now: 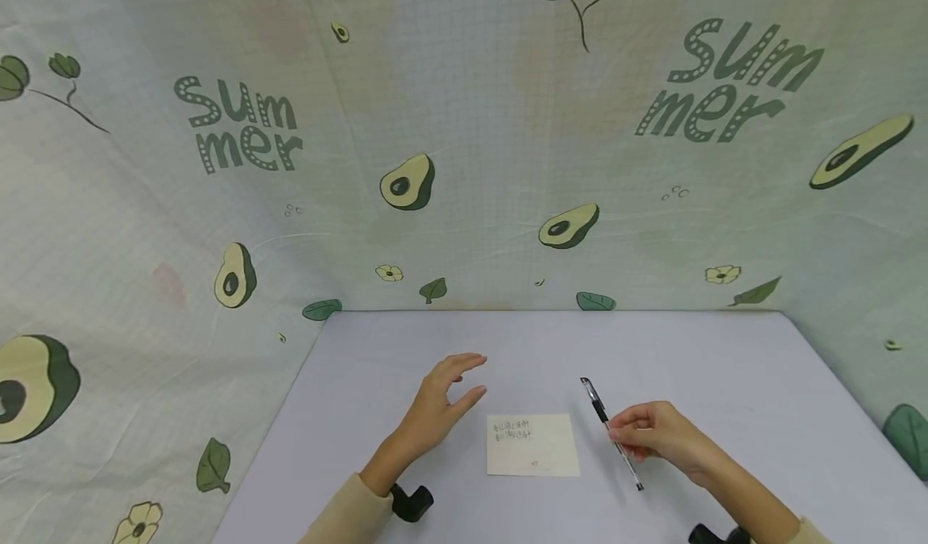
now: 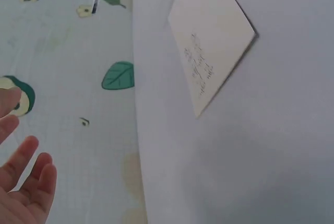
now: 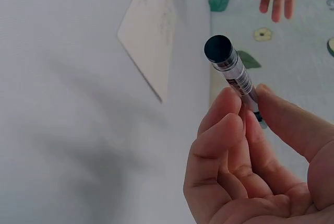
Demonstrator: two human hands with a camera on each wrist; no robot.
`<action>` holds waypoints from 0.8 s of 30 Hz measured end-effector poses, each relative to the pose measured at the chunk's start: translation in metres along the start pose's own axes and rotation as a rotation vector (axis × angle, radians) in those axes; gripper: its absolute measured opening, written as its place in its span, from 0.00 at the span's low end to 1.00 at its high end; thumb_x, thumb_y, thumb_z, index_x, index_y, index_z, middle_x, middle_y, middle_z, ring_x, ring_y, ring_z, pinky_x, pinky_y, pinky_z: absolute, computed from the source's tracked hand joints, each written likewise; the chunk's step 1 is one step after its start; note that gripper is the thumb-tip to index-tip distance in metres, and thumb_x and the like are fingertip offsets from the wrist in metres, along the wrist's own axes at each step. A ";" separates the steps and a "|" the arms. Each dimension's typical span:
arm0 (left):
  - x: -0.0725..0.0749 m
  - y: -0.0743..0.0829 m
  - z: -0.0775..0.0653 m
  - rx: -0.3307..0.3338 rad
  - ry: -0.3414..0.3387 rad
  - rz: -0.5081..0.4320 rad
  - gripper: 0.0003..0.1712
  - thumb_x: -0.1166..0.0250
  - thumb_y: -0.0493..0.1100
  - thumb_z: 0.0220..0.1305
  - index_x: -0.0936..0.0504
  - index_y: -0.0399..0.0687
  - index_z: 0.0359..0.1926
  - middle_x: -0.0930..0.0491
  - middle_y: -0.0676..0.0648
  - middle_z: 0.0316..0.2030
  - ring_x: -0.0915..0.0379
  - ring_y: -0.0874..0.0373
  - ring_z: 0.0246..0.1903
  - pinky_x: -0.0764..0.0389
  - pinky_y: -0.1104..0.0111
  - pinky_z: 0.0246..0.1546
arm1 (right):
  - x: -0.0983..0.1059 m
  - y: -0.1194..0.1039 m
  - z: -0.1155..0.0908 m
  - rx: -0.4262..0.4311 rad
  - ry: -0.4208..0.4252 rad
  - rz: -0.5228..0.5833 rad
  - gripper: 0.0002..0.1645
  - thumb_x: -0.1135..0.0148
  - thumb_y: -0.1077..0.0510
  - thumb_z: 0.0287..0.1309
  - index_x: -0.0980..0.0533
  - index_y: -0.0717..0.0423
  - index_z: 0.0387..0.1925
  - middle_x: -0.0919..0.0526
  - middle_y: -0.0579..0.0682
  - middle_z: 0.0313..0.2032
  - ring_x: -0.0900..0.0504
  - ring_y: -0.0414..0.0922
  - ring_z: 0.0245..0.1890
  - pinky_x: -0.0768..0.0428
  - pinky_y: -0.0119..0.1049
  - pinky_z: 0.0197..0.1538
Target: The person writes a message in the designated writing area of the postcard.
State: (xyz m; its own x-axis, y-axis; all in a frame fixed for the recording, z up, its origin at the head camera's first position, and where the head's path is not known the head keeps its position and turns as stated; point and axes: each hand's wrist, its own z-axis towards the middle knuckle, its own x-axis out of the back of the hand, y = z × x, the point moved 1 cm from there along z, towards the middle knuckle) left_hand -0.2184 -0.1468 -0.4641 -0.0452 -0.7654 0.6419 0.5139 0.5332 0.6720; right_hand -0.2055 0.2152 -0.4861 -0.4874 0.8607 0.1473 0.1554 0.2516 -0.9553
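Observation:
My right hand [image 1: 656,435] pinches a pen [image 1: 625,455] between thumb and fingers, right of a pale paper card [image 1: 532,451]. The pen has a clear barrel, a black grip and a capped end that points away from me; its dark butt end [image 3: 218,49] faces the right wrist camera. Several lines of handwriting and a small mark show on the card, which lies flat on the table. To the card's upper left my left hand [image 1: 435,403] is raised, fingers spread and relaxed, with nothing in it. In the left wrist view its fingers [image 2: 31,182] show at the lower left.
The white table [image 1: 406,342] ends at a hanging cloth [image 1: 478,125] printed with avocados, leaves and lettering, which rises behind it and runs along both sides. A black wrist mount [image 1: 412,504] sits at the left wrist, another [image 1: 718,534] at the right.

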 end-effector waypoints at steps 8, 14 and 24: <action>0.017 -0.030 -0.021 0.080 0.026 0.134 0.29 0.33 0.45 0.68 0.27 0.50 0.68 0.29 0.50 0.65 0.37 0.51 0.66 0.34 0.50 0.65 | 0.005 0.026 -0.009 -0.057 0.032 0.026 0.18 0.34 0.63 0.63 0.23 0.79 0.44 0.16 0.50 0.26 0.21 0.39 0.24 0.20 0.30 0.29; 0.024 -0.048 -0.034 0.120 0.061 0.165 0.30 0.34 0.45 0.69 0.28 0.46 0.69 0.29 0.44 0.66 0.38 0.45 0.67 0.36 0.48 0.66 | 0.004 0.038 -0.014 -0.078 0.062 0.027 0.16 0.33 0.64 0.61 0.22 0.79 0.41 0.15 0.52 0.25 0.19 0.39 0.23 0.20 0.30 0.27; 0.025 -0.065 -0.052 0.147 0.092 0.144 0.31 0.32 0.43 0.67 0.28 0.46 0.69 0.30 0.39 0.66 0.39 0.41 0.66 0.35 0.43 0.63 | 0.003 0.050 -0.013 -0.098 0.082 0.014 0.12 0.34 0.68 0.60 0.22 0.78 0.38 0.16 0.52 0.24 0.17 0.40 0.23 0.17 0.31 0.28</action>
State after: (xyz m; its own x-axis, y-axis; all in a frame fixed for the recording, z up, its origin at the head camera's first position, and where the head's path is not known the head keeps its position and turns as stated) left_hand -0.2084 -0.2194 -0.5111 0.1014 -0.7037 0.7032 0.3785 0.6810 0.6268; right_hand -0.1881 0.2360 -0.5300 -0.4136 0.8965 0.1588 0.2471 0.2784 -0.9281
